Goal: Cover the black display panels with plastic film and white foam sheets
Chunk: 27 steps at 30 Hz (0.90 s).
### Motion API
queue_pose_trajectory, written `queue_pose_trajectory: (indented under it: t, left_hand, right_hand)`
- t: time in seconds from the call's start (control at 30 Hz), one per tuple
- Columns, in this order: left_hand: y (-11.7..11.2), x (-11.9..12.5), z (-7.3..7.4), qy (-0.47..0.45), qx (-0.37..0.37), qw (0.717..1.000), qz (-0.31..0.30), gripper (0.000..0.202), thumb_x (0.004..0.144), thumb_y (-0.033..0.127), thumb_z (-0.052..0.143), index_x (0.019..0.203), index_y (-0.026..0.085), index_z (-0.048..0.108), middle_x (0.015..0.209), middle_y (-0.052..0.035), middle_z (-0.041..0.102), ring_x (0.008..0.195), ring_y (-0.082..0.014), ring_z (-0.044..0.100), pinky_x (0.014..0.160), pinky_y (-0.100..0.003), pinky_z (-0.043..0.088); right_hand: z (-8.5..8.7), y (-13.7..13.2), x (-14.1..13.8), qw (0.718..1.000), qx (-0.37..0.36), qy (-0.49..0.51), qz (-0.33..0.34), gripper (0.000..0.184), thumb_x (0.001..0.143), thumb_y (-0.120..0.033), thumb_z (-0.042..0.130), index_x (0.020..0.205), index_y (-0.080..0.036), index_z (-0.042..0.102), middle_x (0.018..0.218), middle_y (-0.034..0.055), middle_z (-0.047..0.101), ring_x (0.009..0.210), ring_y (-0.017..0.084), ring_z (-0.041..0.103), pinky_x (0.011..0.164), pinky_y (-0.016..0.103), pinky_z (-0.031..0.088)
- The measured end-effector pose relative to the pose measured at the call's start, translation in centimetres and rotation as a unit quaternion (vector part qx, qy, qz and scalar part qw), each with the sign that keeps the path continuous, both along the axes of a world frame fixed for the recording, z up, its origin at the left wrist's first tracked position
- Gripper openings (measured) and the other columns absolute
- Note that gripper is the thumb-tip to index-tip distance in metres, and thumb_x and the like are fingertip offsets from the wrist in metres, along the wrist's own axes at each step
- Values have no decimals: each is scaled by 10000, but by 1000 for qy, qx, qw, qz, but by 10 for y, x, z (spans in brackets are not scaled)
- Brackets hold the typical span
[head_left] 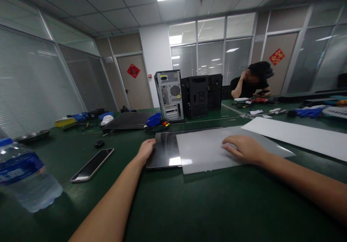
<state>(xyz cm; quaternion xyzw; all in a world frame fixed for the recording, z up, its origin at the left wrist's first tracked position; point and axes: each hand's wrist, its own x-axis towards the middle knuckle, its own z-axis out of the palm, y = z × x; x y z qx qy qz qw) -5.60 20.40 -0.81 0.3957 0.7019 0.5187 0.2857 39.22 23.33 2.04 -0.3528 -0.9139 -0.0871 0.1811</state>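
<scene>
A glossy black flat panel (165,146), perhaps a screen, lies on the green table in front of me. My left hand (147,148) is closed around its left edge, with most fingers hidden. Over the panel's right part rests a thin translucent sheet (200,151), which covers that side and reaches past its front edge. On top of this sheet lies my right hand (244,148), palm down, thumb and fingers apart. Another translucent sheet (273,144) shows under my right wrist, though I cannot tell whether it is a separate piece.
A white board (300,135) lies at the right. Computer cases (170,95) stand behind the panel. To the left are a phone (92,165), a round black object (99,143) and a water bottle (25,177). A person (253,81) sits across the table near tools and blue gloves (309,112).
</scene>
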Motion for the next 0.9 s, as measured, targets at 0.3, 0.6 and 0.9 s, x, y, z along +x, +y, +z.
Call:
queue_pose_trajectory:
  t: [0.3,0.6,0.9]
  left_hand:
    - [-7,7,6,19,-3,1000,3,343,736,307,735,1044,160,704,1189,-122,714,1075,-242,662,856,-278,473]
    - [-17,13,15,53,-12,999,3,577,581,423,860,1071,168,692,1210,-161,696,1122,-315,640,885,-341,474]
    - [-25,23,24,79,-53,995,-17,595,681,281,805,1235,148,634,1156,-153,713,863,-244,713,708,-291,531]
  right_hand:
    - [-8,0,-2,997,-65,34,-6,562,975,-562,317,1301,-212,610,1269,108,630,1143,270,594,969,459,461]
    - [-2,5,9,994,-93,11,59,445,968,-489,405,1151,-214,703,1173,79,679,1089,254,619,984,457,462]
    - [-5,-4,-7,975,-181,60,117,500,981,-488,365,1405,-271,515,1426,51,514,1308,254,475,1111,501,350]
